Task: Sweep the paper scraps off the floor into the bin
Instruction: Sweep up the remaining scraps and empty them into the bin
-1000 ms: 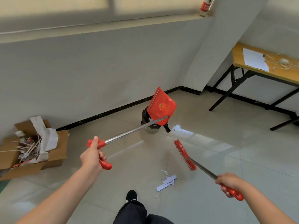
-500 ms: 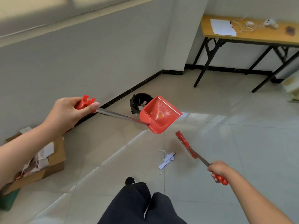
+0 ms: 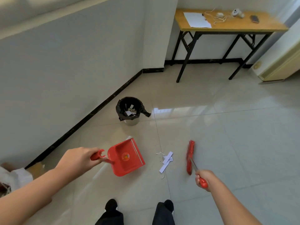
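White paper scraps lie on the tiled floor between a red dustpan and a red broom head. My left hand grips the dustpan's red handle, and the pan sits low to the left of the scraps with its mouth facing them. My right hand holds the broom's red grip, bristles to the right of the scraps. A small bin lined with a black bag stands farther off near the wall, with scraps inside.
A folding table with paper, cables and small devices stands at the far right corner. A cardboard box of rubbish sits at the left edge. My shoes are at the bottom. A cream cabinet is at far right.
The dustpan came down from over the bin to the floor left of the scraps. The broom head swung to the right side of the scraps. The view tilted downward.
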### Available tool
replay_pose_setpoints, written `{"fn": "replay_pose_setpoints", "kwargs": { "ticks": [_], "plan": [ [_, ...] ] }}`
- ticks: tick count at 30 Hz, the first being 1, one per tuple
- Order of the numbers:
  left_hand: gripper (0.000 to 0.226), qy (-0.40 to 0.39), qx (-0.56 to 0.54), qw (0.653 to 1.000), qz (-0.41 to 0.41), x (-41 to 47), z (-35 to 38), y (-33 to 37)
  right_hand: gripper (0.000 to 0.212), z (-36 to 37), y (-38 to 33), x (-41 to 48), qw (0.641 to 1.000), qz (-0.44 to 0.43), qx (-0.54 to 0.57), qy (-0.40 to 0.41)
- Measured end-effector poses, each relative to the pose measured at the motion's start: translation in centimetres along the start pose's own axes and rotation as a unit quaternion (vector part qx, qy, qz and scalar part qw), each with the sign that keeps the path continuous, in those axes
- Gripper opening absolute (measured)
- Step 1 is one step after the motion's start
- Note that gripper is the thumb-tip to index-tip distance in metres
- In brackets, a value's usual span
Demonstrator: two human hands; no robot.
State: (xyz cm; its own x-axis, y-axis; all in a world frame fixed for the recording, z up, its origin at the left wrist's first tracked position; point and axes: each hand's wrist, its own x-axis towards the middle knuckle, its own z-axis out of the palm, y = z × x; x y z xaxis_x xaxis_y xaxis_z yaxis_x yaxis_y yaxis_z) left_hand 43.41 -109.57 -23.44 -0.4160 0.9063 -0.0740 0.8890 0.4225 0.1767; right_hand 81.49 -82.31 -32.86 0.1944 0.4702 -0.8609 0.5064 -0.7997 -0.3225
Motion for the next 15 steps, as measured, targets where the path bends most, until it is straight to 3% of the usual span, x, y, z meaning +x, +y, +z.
{"fn": "replay_pose_setpoints", "kwargs": {
  "ticks": [4, 8, 10, 12, 15],
  "plan": [
    [0.097, -0.003, -0.024, 1.000, 0.012, 0.1, 2.9, -4.0, 0.024, 8.2, -2.6, -0.1, 0.995, -0.045, -0.091, 0.021],
    [0.103, -0.010, -0.012, 0.999, 0.040, 1.3, 4.7, -6.2, 0.025, 14.0, -3.0, -1.3, 0.969, -0.092, -0.231, -0.007],
    [0.097, -0.013, -0.001, 0.998, 0.053, 1.7, 5.2, -6.9, 0.028, 14.5, -1.9, -1.0, 0.939, -0.130, -0.317, -0.004],
    [0.081, -0.012, 0.005, 0.998, 0.060, 1.9, 5.7, -7.5, 0.028, 14.0, -1.2, -0.4, 0.882, -0.190, -0.431, 0.028],
    [0.065, -0.040, 0.025, 0.997, 0.068, 2.1, 6.1, -8.1, 0.041, 11.7, 0.1, 1.2, 0.813, -0.197, -0.546, 0.044]
  ]
}}
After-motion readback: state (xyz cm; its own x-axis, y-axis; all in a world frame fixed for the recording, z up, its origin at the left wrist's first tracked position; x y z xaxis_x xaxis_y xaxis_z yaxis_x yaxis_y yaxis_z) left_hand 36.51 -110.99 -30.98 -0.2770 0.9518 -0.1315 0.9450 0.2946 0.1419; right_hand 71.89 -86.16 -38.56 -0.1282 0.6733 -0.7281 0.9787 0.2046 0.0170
